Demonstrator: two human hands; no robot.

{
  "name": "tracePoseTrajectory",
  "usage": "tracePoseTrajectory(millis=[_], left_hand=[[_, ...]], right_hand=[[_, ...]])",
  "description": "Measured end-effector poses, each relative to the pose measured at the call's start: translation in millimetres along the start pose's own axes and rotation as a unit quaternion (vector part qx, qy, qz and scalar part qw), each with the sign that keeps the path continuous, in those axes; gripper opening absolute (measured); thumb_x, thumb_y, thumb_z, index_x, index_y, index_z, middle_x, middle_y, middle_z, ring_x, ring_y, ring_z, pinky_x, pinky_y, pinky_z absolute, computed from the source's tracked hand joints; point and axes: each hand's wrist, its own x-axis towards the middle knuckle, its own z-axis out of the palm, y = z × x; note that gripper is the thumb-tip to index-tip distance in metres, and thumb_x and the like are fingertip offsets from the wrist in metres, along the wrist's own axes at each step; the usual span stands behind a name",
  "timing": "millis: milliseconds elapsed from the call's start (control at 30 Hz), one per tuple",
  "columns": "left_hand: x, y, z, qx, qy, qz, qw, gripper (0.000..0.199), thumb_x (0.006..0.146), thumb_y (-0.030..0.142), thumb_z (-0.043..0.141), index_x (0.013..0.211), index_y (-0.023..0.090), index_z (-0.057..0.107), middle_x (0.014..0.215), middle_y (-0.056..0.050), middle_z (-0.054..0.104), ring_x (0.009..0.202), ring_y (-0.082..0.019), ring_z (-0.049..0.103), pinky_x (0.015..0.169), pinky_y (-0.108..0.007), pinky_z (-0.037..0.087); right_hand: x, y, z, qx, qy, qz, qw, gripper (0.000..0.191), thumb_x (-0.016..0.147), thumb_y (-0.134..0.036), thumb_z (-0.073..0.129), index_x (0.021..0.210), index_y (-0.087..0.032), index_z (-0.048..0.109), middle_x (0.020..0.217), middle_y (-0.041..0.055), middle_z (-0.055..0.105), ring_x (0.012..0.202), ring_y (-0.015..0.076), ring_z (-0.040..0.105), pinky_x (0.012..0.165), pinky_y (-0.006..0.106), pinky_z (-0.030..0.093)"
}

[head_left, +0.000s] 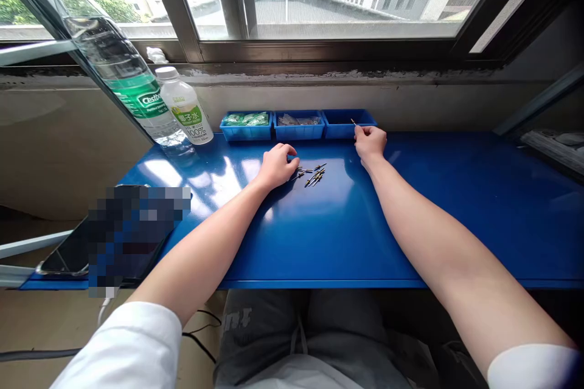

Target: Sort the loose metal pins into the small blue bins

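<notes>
My right hand [370,143] is at the front edge of the right blue bin [337,130], its fingers pinched on a thin metal pin [353,122] whose tip points up over the bin. A small pile of similar thin pins [315,176], dark with brassy parts, lies on the blue table. Just left of that pile rests my left hand [279,166], palm down, with curved fingers and a gap between thumb and forefinger. Its fingertips are close to the nearest pins; I cannot tell whether they touch. The exact kind of pin is too small to make out.
Beside the right bin stand a middle blue bin [298,132] with small greyish pieces and a left blue bin [246,133] with green-and-white packets. A large water bottle [132,88] and a white bottle [185,106] are at the back left. A phone [68,252] lies front left.
</notes>
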Motion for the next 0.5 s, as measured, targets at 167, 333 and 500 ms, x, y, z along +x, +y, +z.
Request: tracePoseTrajectory(millis=[167,333,500], left_hand=[[0,1,-0.8,0.003,-0.007,-0.005,1.000,0.014,0.080,0.029,0.053,0.085,0.019,0.061,0.098,-0.006,0.064,0.092,-0.021,0.060,0.080,-0.034,0.046],[0,2,-1.7,0.007,-0.013,-0.003,1.000,0.013,0.080,0.029,0.053,0.084,0.019,0.061,0.097,-0.005,0.064,0.092,-0.021,0.059,0.080,-0.034,0.045],[0,2,-3.7,0.016,-0.026,-0.001,1.000,0.013,0.080,0.029,0.054,0.078,0.019,0.061,0.094,-0.006,0.063,0.091,-0.022,0.059,0.078,-0.033,0.046]], right_hand=[[-2,-6,-2,0.050,0.004,0.026,0.998,0.027,0.078,-0.042,0.062,0.071,-0.015,0.062,0.063,0.0020,0.059,0.058,0.0138,0.054,0.062,0.029,0.046],[-5,-15,-5,0.141,-0.021,0.045,0.989,0.029,0.077,-0.044,0.062,0.079,-0.015,0.066,0.064,0.0009,0.061,0.047,0.0091,0.047,0.049,0.025,0.042],[-9,-18,-5,0.164,-0.056,0.005,0.985,0.031,0.077,-0.043,0.061,0.088,-0.015,0.069,0.069,0.0023,0.065,0.048,0.0087,0.047,0.048,0.025,0.041]])
